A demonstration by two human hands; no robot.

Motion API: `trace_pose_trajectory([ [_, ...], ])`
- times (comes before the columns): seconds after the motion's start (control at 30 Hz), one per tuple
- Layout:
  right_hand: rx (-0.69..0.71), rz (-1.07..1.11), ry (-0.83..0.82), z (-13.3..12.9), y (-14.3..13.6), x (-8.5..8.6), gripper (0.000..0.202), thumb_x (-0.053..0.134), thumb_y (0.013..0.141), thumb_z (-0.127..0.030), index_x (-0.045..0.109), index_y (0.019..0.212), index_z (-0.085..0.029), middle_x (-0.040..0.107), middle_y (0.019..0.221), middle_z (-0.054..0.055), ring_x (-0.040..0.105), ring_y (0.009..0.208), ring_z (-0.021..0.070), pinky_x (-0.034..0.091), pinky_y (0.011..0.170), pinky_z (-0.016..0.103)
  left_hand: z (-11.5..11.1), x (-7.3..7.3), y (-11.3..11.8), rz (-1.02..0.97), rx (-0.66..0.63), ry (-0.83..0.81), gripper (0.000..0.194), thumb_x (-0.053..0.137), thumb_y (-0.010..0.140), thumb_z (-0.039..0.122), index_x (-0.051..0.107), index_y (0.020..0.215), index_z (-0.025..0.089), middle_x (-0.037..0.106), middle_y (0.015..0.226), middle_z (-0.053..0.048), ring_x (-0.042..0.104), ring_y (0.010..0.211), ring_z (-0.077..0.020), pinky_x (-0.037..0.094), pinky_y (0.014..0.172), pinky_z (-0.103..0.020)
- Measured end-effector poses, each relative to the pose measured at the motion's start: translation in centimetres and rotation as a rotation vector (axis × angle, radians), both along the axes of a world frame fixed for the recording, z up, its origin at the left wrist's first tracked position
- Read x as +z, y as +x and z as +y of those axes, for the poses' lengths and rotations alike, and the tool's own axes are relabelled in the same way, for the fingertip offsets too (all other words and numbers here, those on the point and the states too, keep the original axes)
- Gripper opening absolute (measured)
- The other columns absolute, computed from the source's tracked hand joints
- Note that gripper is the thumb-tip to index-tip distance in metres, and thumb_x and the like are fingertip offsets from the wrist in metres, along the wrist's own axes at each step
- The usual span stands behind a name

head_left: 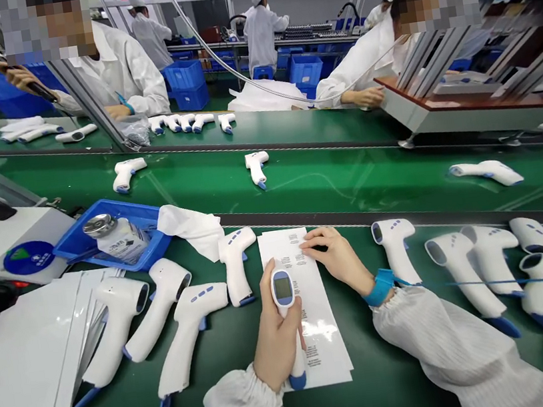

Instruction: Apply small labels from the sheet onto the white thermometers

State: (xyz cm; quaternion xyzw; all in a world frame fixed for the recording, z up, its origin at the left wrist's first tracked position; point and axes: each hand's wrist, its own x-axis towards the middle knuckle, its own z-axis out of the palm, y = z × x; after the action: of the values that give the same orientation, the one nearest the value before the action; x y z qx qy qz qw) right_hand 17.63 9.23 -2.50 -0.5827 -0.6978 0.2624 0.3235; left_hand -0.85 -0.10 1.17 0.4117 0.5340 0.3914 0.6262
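Observation:
My left hand (279,337) is wrapped round a white and blue infrared thermometer (283,287), its small grey screen facing me. Beneath it lies a white label sheet (324,331) printed with small blocks of black text. My right hand (337,258), with a blue wrist strap (380,286), has thumb and fingers drawn together at the sheet's upper right edge. Whether a label is between those fingertips is too small to tell. Left of my hands, several more thermometers lie on the green bench, the nearest being one thermometer (238,265) beside the sheet.
More thermometers (463,271) lie at right. A blue tray (156,246) holds a metal-topped bottle (117,235), with a white cloth (194,228) beside it. Paper sheets (17,374) are stacked left. Thermometers sit along the green belt (348,172); co-workers in white coats (123,66) are beyond.

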Motion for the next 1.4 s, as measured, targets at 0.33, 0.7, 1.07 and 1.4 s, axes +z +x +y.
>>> trace_pose_trajectory([
  [0.33, 0.017, 0.015, -0.023, 0.4, -0.1, 0.6, 0.013, 0.067, 0.082, -0.032, 0.076, 0.079, -0.025, 0.069, 0.095, 0.006, 0.057, 0.096, 0.0245, 0.042, 0.091, 0.045, -0.2, 0.6, 0.5, -0.141, 0.087, -0.088, 0.077, 0.058, 0.087, 0.043, 0.018, 0.151, 0.03, 0.049, 0.065, 0.004, 0.043, 0.043, -0.0112, 0.047, 0.043, -0.024],
  [0.7, 0.047, 0.015, -0.096, 0.8, -0.9, 0.9, 0.005, 0.07, 0.077, -0.023, 0.071, 0.073, -0.021, 0.066, 0.092, 0.005, 0.055, 0.096, 0.0243, 0.041, 0.09, 0.043, 0.0, 0.4, 0.3, -0.14, 0.01, -0.139, 0.082, 0.058, 0.087, 0.047, 0.011, 0.153, 0.033, 0.048, 0.06, 0.004, 0.041, 0.041, -0.0133, 0.046, 0.047, -0.028],
  [1.07, 0.526, 0.242, -0.448, -7.1, -1.6, 7.8, 0.011, 0.06, 0.08, -0.014, 0.06, 0.073, -0.022, 0.064, 0.086, 0.001, 0.059, 0.066, 0.0124, 0.049, 0.059, 0.026, 0.0, -0.1, -0.1, -0.087, 0.028, 0.039, 0.063, 0.056, 0.092, 0.036, 0.026, 0.148, 0.035, 0.034, 0.154, -0.002, 0.041, 0.135, -0.0267, 0.036, 0.109, -0.038],
  [1.4, 0.202, 0.256, -0.091, -5.0, -5.2, 7.3, 0.01, 0.064, 0.08, -0.016, 0.063, 0.075, -0.024, 0.064, 0.105, 0.004, 0.059, 0.106, 0.0221, 0.047, 0.094, 0.04, 0.2, 0.4, 0.3, -0.12, 0.029, -0.066, 0.073, 0.06, 0.085, 0.025, 0.026, 0.147, 0.043, 0.032, 0.155, -0.004, 0.057, 0.052, -0.0077, 0.047, 0.042, -0.025],
])
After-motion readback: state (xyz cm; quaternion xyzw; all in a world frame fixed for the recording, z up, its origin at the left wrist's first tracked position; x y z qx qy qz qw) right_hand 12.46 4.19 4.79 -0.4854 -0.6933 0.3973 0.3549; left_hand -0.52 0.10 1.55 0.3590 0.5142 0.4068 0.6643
